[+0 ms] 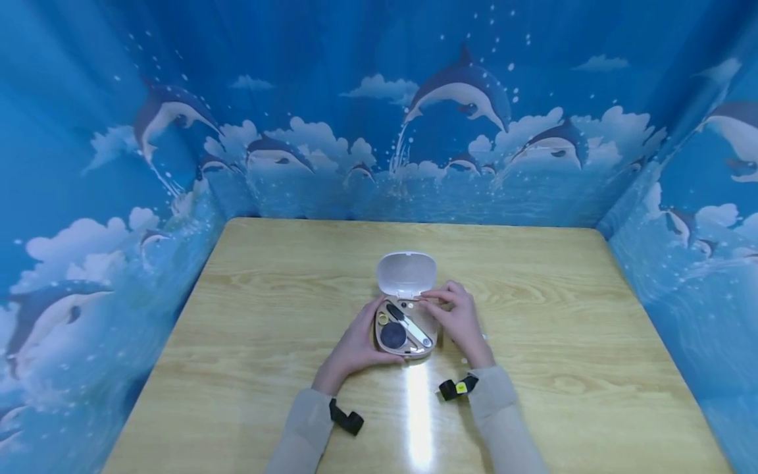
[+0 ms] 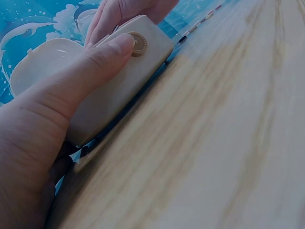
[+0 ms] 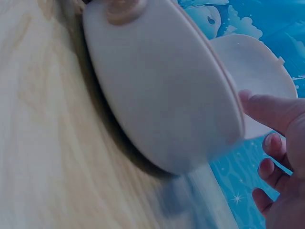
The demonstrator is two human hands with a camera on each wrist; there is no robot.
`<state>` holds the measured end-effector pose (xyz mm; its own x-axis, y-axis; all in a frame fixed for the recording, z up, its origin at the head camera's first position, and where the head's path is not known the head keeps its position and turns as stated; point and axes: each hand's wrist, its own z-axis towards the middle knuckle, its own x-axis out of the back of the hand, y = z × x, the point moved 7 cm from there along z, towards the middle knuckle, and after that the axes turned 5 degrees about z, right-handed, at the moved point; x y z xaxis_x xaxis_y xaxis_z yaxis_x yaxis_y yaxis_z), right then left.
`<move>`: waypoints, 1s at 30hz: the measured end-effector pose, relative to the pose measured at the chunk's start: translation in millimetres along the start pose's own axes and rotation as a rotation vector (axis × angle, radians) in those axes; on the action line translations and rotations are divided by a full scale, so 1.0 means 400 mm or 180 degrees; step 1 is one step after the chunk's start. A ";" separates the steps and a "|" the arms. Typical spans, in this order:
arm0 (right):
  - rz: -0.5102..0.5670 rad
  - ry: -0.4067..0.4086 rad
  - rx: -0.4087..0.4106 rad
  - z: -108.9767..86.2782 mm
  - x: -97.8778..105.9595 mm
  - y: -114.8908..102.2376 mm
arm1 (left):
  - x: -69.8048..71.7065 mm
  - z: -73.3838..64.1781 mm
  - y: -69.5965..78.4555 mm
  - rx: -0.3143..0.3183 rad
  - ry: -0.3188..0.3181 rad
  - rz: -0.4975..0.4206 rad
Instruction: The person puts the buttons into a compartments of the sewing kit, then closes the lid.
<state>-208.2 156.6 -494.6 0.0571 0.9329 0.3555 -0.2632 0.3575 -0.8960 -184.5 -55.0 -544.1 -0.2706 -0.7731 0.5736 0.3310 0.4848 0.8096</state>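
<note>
A small beige case point(image 1: 428, 316) stands on the table with its translucent white lid point(image 1: 406, 271) raised at the back. Inside lie a dark round disc point(image 1: 393, 335), a slim white tool with a black end point(image 1: 408, 324) and small gold rings point(image 1: 383, 318). My left hand point(image 1: 358, 339) grips the case from the left, its thumb point(image 2: 95, 62) on the round gold button point(image 2: 138, 44) at the front. At the back right corner, my right hand point(image 1: 458, 316) has thumb and forefinger close together over the rim; I cannot tell whether they pinch something. Its other fingers point(image 3: 274, 171) bend loosely.
Small pieces point(image 2: 198, 24) lie in a row on the wooden table point(image 1: 266, 296), to the right of the case and partly behind my right forearm. A blue dolphin-print curtain point(image 1: 355, 99) surrounds the table's back and sides. Black straps point(image 1: 346, 418) sit on both wrists.
</note>
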 end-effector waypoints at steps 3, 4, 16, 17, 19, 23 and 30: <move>-0.0011 0.0033 -0.0008 -0.003 0.021 0.005 | -0.001 -0.002 0.001 -0.0037 0.0013 0.0000; -0.0044 0.0049 -0.0014 -0.004 0.028 0.006 | -0.001 -0.002 0.002 -0.0047 0.0017 -0.0005; 0.0018 0.0258 -0.0023 -0.020 0.117 -0.010 | -0.001 -0.005 -0.001 0.0025 -0.0009 0.0008; 0.0044 0.0279 -0.0016 -0.022 0.124 -0.021 | -0.001 -0.005 -0.001 0.0015 -0.0007 0.0009; 0.0082 0.0295 -0.0051 -0.029 0.136 -0.041 | -0.001 -0.005 -0.001 0.0016 -0.0004 0.0005; 0.0069 0.0332 -0.0175 -0.041 0.162 -0.060 | -0.002 -0.005 0.000 0.0007 0.0001 0.0029; 0.0135 0.0469 -0.0237 -0.055 0.200 -0.030 | 0.000 -0.004 0.001 0.0109 0.0005 0.0034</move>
<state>-179.4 227.7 -461.1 0.1896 0.9414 0.2789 -0.1965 0.3147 -0.9286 -182.8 -55.5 -544.1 -0.2658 -0.7685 0.5820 0.3026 0.5067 0.8073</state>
